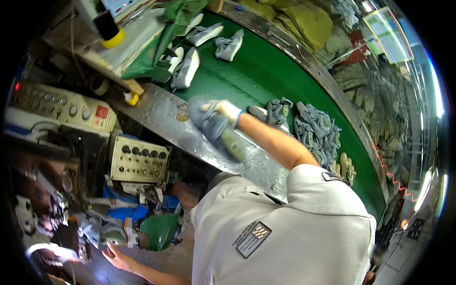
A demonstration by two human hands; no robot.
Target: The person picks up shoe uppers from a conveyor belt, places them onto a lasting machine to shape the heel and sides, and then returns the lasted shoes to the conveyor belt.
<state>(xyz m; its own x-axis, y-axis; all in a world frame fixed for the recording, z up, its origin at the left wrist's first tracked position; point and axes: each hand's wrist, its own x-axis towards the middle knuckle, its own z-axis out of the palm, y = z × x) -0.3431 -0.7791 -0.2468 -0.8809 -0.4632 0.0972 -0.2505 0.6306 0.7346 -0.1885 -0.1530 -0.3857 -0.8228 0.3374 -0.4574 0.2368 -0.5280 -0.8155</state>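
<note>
My right hand (225,111), in a white glove, grips a blue-grey shoe upper (209,122) over the metal ledge beside the green belt. The upper's other end is olive green, and it is slightly blurred. At the lower left, my left hand (118,259) is bare, with its fingers stretched out and nothing in them. Just above its fingertips, another grey shoe upper (111,233) sits at a machine (57,213). I cannot tell whether the fingers touch it.
A green conveyor belt (256,71) carries white-soled grey shoes (186,69) at the far end and piled shoe uppers (316,126) to the right. Control boxes with knobs (139,159) stand left of the metal ledge (164,111). A yellow-capped bottle (131,98) is at its edge.
</note>
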